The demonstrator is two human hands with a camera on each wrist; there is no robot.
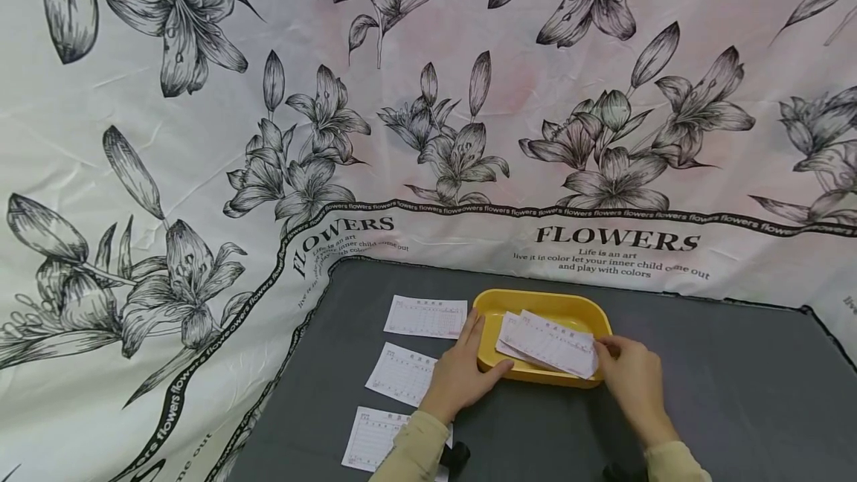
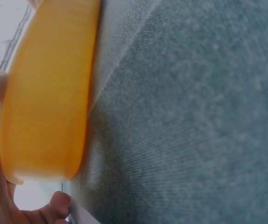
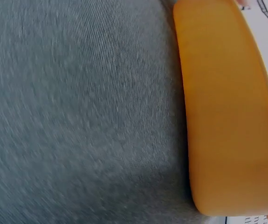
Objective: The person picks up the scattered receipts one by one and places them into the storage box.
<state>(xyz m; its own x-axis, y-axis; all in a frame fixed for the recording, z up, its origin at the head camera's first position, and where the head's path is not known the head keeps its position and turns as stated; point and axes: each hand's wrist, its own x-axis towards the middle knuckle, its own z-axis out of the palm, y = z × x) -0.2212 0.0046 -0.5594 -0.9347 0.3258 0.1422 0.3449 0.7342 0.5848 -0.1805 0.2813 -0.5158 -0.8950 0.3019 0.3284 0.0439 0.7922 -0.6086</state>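
On L: col. of 3 printed slips (image 1: 400,373) on gray table (image 1: 730,393), lower two partly hidden by L hand (image 1: 462,376) & sleeve (image 1: 415,446). Fingers straight along L side of yellow tray (image 1: 535,299), thumb at near side, no clench. In tray: overlapping papers (image 1: 510,332), top slip (image 1: 550,344) leaning to R rim. Far R: R hand (image 1: 631,378), pinching top slip's R end w/ thumb + fingers.
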